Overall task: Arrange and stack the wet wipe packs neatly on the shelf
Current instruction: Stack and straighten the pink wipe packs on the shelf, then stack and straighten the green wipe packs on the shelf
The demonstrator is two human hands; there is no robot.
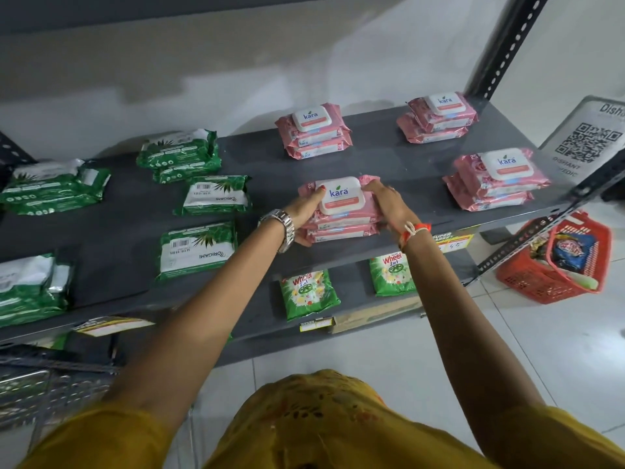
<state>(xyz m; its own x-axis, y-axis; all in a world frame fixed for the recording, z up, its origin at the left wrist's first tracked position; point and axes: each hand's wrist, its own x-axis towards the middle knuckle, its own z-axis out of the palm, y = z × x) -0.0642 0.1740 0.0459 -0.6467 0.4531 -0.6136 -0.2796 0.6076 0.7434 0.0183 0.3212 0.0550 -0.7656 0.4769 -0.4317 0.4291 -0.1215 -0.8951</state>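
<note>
A stack of pink Kara wet wipe packs (341,211) rests near the front edge of the grey shelf (263,164). My left hand (304,211) grips the stack's left side and my right hand (389,204) grips its right side. Three more pink stacks stand on the shelf: back middle (313,130), back right (439,115) and front right (497,179). Green Origami packs lie on the left: a back pile (179,154), two single packs (214,194) (198,248), and piles at the far left (54,186) (30,286).
Green Wheel detergent pouches (309,292) (392,274) lie on the lower shelf. A red basket (558,258) with goods sits on the tiled floor at right. A QR code sign (588,140) leans by the perforated shelf post (507,45).
</note>
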